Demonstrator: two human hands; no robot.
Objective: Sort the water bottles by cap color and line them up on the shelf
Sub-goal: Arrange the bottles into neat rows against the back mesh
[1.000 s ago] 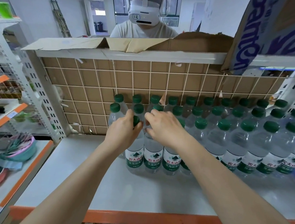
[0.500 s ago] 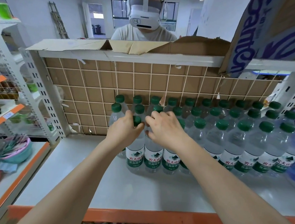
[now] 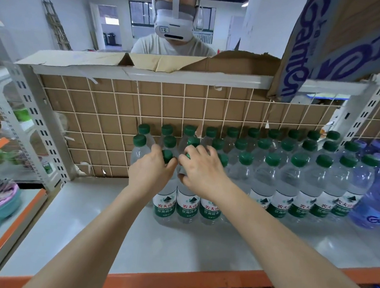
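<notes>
Several clear water bottles with green caps [image 3: 299, 160] stand in three rows on the white shelf [image 3: 131, 237], against the wire back panel. My left hand [image 3: 150, 172] grips the neck of the front-left green-capped bottle [image 3: 164, 201], whose cap shows above my fingers. My right hand [image 3: 201, 171] grips the neck of the bottle right beside it [image 3: 187, 206]. Both bottles stand upright on the shelf, touching each other. Blue-capped bottles [image 3: 378, 197] stand at the far right end.
A person with a white headset [image 3: 173, 26] stands behind the shelf. A torn cardboard box [image 3: 329, 41] sits on the upper shelf. To the left another rack holds a pink-rimmed bowl [image 3: 0, 199]. The shelf has an orange front edge [image 3: 185, 279].
My hands have hardly shifted on the two front bottles. The view has tilted slightly, showing more of the blue-capped bottles at the right.
</notes>
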